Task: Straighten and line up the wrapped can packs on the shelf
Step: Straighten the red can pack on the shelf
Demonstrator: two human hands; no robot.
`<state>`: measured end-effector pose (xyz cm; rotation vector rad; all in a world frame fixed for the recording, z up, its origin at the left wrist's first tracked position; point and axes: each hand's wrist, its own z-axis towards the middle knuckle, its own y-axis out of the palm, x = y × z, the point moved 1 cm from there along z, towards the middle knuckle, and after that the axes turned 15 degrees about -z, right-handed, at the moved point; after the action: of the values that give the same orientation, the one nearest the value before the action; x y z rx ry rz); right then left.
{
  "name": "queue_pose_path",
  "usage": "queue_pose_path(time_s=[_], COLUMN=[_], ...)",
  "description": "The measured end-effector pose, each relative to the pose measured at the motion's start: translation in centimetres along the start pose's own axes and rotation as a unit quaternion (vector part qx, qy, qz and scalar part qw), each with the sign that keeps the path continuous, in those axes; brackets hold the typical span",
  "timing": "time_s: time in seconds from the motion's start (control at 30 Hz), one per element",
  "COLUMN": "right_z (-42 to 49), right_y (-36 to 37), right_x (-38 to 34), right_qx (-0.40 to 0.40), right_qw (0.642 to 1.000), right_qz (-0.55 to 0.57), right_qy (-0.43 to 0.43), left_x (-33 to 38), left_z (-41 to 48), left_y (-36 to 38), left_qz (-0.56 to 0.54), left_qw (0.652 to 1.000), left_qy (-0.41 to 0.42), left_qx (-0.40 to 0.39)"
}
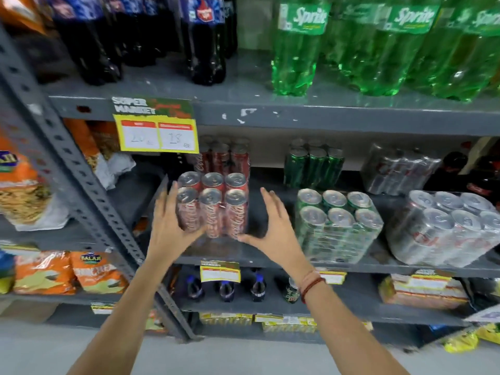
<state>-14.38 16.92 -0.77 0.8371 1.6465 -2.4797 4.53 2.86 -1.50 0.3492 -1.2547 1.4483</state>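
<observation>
A wrapped pack of red cola cans (216, 207) stands near the front of the grey middle shelf (270, 259). My left hand (170, 220) lies flat against the pack's left side, fingers spread. My right hand (273, 228) is open just right of the pack, its thumb at the pack's lower right corner. A second red pack (224, 155) stands behind it. To the right are a front green can pack (338, 223) with another green pack (313, 166) behind, then a tilted silver can pack (446, 228) with another silver pack (397, 169) behind.
The shelf above (297, 115) holds dark cola bottles (205, 41) and green Sprite bottles (297, 47); a yellow price tag (157, 132) hangs from its edge. A slanted grey upright (81, 185) stands left of the red pack. Snack bags (21, 185) fill the left bay. Small bottles (227, 288) stand below.
</observation>
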Motion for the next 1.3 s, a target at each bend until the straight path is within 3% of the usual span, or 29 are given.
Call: queue_pose_path(time_s=[0.1,0.23,0.33,0.73,1.3], right_z=[2.0,4.1,5.2,5.7,1.6], right_y=[3.2,6.1,6.8,6.6,6.2], right_x=[-2.0,-3.0,-2.2,-1.7,-2.5], right_qx=[-0.014,0.015,0.021,0.002,-0.007], right_qw=[0.998,0.979,0.974,0.975,0.978], right_qz=[0.062,0.184,0.199,0.197,0.181], right_qy=[0.011,0.091,0.102,0.103,0.099], left_x=[-2.5,-4.6,-5.3,-5.7,-4.1], left_z=[1.4,3.1,4.1,4.6,0.1], left_y=[-1.1,-0.9,-0.3,0.2,-2.0], left_qz=[-0.026,-0.061,-0.096,-0.138,-0.130], left_qw=[0.998,0.990,0.982,0.984,0.983], left_qy=[-0.036,-0.069,-0.069,-0.053,-0.063], left_qx=[-0.036,-0.103,-0.145,-0.099,-0.116])
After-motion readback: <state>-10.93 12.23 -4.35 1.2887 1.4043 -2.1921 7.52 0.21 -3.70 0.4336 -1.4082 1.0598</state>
